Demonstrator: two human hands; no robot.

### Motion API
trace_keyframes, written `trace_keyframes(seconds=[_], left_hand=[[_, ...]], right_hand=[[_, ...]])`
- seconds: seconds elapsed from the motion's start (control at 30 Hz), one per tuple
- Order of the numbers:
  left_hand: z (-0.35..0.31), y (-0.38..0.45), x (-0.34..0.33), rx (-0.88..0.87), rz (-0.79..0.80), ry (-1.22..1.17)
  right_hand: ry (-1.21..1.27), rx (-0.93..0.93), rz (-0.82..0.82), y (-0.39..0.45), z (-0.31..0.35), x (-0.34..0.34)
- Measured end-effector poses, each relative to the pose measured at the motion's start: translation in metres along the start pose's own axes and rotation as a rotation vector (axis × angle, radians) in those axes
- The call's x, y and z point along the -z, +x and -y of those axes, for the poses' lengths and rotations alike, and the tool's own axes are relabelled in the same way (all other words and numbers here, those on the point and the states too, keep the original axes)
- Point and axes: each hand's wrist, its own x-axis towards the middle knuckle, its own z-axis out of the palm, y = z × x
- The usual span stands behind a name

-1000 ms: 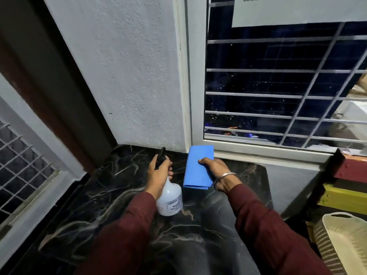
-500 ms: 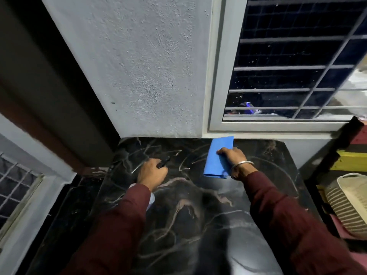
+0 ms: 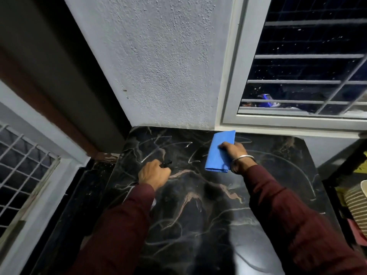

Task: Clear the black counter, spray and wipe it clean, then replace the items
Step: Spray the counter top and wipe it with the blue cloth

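Note:
The black marble counter (image 3: 208,215) with pale veins fills the lower middle of the view. My left hand (image 3: 154,173) grips the spray bottle; only its black nozzle (image 3: 166,163) pokes out past my fingers, and the white body is hidden under my wrist and sleeve. My right hand (image 3: 232,150) holds a folded blue cloth (image 3: 218,153) against the far part of the counter, near the wall. A metal bangle sits on my right wrist.
A textured white wall (image 3: 164,66) backs the counter. A barred window (image 3: 305,72) is at the upper right, another grilled window (image 3: 21,171) at the left. A striped basket (image 3: 357,207) stands beyond the counter's right edge.
The view has tilted down and closed in on the counter. The spray bottle's white body has dropped out of sight under my left hand. The cloth stays at the far edge.

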Motion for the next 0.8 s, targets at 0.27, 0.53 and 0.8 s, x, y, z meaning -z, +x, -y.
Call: trace_keyframes(seconds=[0.27,0.53,0.8], left_hand=[[0.007,0.011,0.01,-0.004,-0.006,0.065],[0.027,0.058,0.025,-0.036,0.053,0.099],[0.05,0.107,0.041,-0.157,0.126,0.086]], right_hand=[[-0.343,0.105,-0.05,0.02,-0.019,-0.02],[-0.593,0.169,-0.121,0.016,-0.026,-0.055],[-0.705,0.17,-0.286,0.011,-0.038,-0.097]])
